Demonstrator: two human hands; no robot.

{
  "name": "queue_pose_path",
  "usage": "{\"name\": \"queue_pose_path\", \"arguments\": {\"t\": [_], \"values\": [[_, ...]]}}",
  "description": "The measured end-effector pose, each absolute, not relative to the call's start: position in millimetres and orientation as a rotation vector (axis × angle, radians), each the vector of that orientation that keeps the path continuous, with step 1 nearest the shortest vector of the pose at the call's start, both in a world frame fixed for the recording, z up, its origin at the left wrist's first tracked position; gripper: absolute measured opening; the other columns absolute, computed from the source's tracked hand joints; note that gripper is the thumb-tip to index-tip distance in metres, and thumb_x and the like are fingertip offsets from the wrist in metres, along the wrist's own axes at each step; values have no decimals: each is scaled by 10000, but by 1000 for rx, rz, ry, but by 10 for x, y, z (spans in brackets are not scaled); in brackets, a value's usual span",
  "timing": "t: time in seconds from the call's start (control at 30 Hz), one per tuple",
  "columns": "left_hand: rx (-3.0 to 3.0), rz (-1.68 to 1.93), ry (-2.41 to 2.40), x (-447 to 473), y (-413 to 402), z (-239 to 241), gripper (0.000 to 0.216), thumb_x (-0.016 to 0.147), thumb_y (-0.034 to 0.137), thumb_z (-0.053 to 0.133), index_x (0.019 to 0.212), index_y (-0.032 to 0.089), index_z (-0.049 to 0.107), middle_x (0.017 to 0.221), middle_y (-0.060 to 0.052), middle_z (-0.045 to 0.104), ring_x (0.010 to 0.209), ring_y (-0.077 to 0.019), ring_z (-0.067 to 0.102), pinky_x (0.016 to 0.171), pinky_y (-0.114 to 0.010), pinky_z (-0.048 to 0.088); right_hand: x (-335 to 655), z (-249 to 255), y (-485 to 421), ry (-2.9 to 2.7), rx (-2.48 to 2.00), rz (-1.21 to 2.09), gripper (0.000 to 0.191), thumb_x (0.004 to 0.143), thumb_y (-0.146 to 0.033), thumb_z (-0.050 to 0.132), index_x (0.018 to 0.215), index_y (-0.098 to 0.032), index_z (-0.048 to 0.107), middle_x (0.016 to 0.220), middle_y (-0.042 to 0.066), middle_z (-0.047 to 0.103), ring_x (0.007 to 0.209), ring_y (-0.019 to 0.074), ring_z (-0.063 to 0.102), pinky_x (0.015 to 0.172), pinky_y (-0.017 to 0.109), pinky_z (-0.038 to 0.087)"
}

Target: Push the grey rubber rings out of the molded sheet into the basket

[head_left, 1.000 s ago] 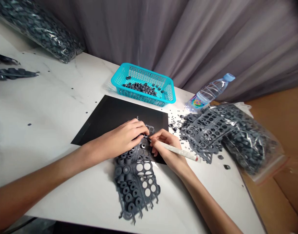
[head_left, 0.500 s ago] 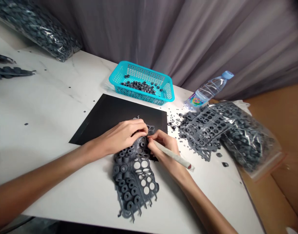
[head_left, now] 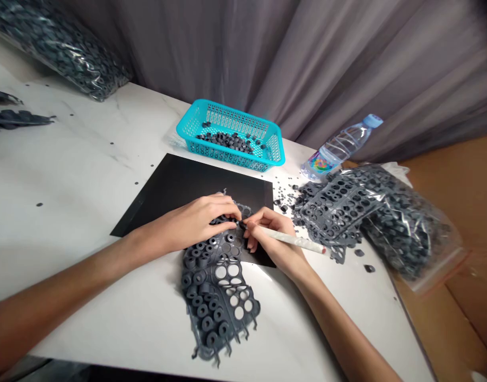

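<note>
**Much Hidden From Us**

At left we see a clear plastic bag of dark grey pieces (head_left: 58, 53), cut off. The left hand (head_left: 203, 218) lies half-curled over a dark grey perforated sheet (head_left: 222, 293), partly on a flat black mat (head_left: 180, 183) (gripping or pressing, we cannot tell). The right hand (head_left: 282, 254) pinches a white pen-shaped tool (head_left: 297, 240), its tip obscured.

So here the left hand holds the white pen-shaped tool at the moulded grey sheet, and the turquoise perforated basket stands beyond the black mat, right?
Not quite: the head view shows the white pen-shaped tool in the right hand; the left hand rests on the moulded grey sheet. The turquoise perforated basket does stand beyond the black mat.
</note>
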State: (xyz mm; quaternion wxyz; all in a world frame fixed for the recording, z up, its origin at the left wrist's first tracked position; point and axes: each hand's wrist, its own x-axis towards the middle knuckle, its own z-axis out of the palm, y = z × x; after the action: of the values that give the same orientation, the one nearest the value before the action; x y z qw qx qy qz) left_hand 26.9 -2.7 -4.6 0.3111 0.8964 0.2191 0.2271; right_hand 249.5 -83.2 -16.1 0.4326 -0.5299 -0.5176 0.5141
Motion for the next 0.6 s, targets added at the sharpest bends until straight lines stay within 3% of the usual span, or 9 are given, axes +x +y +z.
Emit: {"name": "queue_pose_path", "arguments": {"t": [0.6], "values": [[2470,569,588,289,-80,-56,122,1078,251,604,1101,190,708,1107,-38,730,1083,-211,683,1117,-386,448,2466,-137,-861,-1331,-1367,1258,81,890,-248,707,879,-189,652,674,-19,676,538,114,608,524,212,494]]}}
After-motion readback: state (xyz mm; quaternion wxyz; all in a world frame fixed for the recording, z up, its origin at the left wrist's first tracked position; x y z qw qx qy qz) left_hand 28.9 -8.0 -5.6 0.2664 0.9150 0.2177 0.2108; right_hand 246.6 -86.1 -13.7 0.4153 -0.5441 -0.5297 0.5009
